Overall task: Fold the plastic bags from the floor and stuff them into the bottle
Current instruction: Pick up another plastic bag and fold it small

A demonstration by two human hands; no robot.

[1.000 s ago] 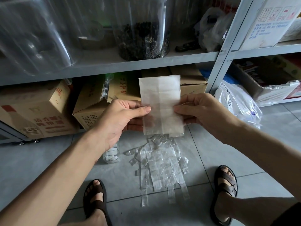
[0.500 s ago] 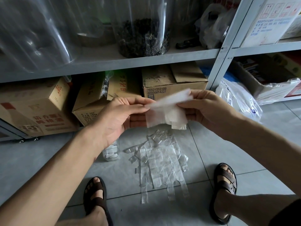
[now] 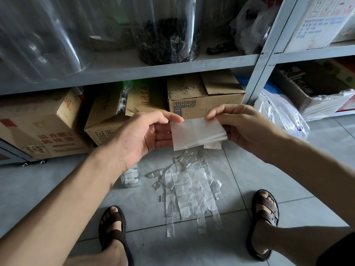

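Well, I count four cardboard boxes (image 3: pixel 38 127) under the shelf (image 3: pixel 134 72); the numbered box (image 3: pixel 207 96) reads 79101010189, 80300614227. One heap of plastic bags (image 3: pixel 190 191) lies on the floor (image 3: pixel 269 179). Above it my left hand (image 3: pixel 142 135) and right hand (image 3: pixel 244 127) each pinch an edge of one folded bag (image 3: pixel 197 133). One bottle (image 3: pixel 130 178) stands beside the heap.

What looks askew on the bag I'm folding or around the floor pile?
The folded bag, pinched by the left hand and right hand, is uneven: an inner layer pokes out below its lower right edge. The pile of bags on the floor lies loosely spread; nothing looks damaged.
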